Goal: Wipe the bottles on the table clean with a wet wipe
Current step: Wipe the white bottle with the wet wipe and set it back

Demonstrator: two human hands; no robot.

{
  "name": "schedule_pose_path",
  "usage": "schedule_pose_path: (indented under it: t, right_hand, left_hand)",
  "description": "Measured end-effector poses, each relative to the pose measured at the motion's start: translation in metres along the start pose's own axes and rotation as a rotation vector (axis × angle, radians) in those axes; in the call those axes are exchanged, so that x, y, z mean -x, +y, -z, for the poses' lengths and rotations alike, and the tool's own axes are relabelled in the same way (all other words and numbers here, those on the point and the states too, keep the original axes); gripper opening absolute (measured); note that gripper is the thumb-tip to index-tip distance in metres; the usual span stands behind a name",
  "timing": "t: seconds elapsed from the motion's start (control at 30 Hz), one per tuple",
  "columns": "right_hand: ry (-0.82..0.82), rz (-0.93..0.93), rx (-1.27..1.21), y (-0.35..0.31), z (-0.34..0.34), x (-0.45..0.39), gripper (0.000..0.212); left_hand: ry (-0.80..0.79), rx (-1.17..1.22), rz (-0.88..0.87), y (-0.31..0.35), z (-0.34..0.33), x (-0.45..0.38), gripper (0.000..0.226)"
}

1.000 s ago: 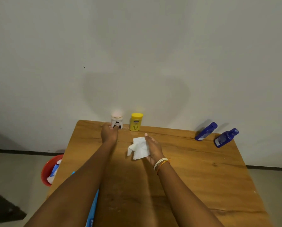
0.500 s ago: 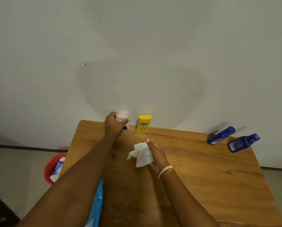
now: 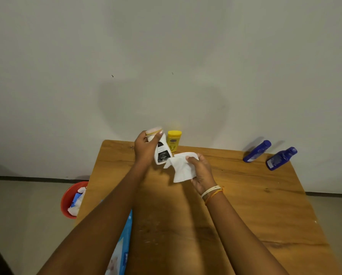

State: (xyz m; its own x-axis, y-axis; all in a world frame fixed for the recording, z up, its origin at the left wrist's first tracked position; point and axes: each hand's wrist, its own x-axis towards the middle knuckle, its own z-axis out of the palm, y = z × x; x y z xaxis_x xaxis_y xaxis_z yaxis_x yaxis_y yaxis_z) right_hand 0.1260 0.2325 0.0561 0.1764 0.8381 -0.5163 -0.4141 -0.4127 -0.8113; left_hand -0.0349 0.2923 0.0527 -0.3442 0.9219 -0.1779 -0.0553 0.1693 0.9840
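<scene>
Left hand (image 3: 146,148) grips white bottle (image 3: 160,149) | yellow bottle (image 3: 173,140) just behind

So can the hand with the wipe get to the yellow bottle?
Probably yes. The right hand holds the wipe just in front of the yellow bottle, with bare table between them. The white bottle in the left hand sits close beside that path, though.

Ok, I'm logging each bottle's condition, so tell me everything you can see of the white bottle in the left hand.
The white bottle looks plastic, with a pale cap on top and a black-and-white label. The left hand grips it near the cap, lifted off the table and tilted. Its lower end meets the wet wipe.
</scene>
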Motion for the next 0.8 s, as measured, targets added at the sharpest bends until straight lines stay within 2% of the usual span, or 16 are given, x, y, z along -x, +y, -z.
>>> schedule_pose_path:
  t: [0.1, 0.2, 0.3, 0.37, 0.53, 0.57, 0.67, 0.8]
  right_hand:
    - [0.014, 0.064, -0.045, -0.012, 0.018, 0.029, 0.015]
    - [0.04, 0.09, -0.067, -0.017, 0.038, 0.056, 0.016]
    - [0.048, 0.097, -0.129, -0.02, 0.053, 0.083, 0.015]
    - [0.059, 0.095, -0.183, -0.024, 0.064, 0.096, 0.012]
    - [0.04, 0.055, -0.249, -0.045, 0.094, 0.12, 0.011]
    - [0.052, 0.108, -0.197, -0.052, 0.1, 0.126, 0.009]
    - [0.12, 0.371, 0.149, -0.072, 0.119, 0.141, 0.025]
    - [0.139, 0.741, 0.459, -0.095, 0.145, 0.158, 0.021]
  left_hand:
    - [-0.11, 0.089, 0.017, 0.017, -0.008, 0.033, 0.03]
    - [-0.272, 0.232, 0.112, 0.031, -0.015, 0.064, 0.03]
    - [-0.42, 0.326, 0.162, 0.039, -0.023, 0.089, 0.04]
    - [-0.466, 0.327, 0.175, 0.044, -0.028, 0.106, 0.044]
    - [-0.57, 0.359, 0.256, 0.053, -0.041, 0.146, 0.035]
    - [-0.598, 0.384, 0.3, 0.056, -0.044, 0.155, 0.04]
    - [-0.662, 0.435, 0.357, 0.064, -0.056, 0.182, 0.045]
    - [-0.658, 0.424, 0.342, 0.069, -0.081, 0.22, 0.047]
